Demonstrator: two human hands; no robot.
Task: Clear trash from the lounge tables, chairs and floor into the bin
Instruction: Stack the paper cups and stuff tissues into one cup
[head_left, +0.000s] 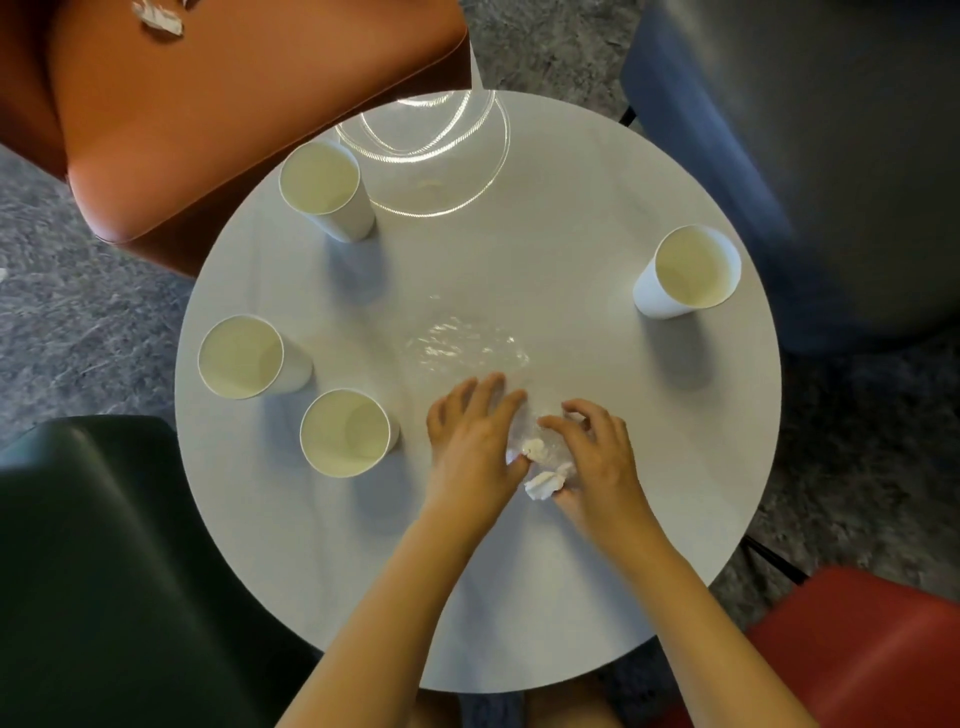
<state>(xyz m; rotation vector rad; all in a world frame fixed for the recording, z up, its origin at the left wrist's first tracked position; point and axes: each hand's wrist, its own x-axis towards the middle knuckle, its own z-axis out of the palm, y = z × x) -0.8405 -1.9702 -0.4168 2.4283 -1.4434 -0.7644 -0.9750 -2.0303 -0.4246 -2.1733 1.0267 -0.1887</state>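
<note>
On the round white table (597, 171) two small crumpled white paper scraps (543, 483) lie between my hands, under a sheet of clear crinkled plastic wrap (467, 348). My left hand (475, 441) rests flat on the wrap's near edge, fingers fairly straight, thumb touching a scrap. My right hand (597, 457) curls its fingers and thumb round the scraps and the wrap's edge. Several empty white paper cups stand upright around the table: one far left (324, 182), one left (244, 358), one near left (345, 434), one right (693, 273).
A clear round plastic lid (431, 150) lies at the table's far edge. More crumpled paper (158, 21) sits on the brown chair (234, 104). A dark green chair (104, 571), a red chair (872, 649) and a blue-grey chair (805, 156) ring the table on grey carpet.
</note>
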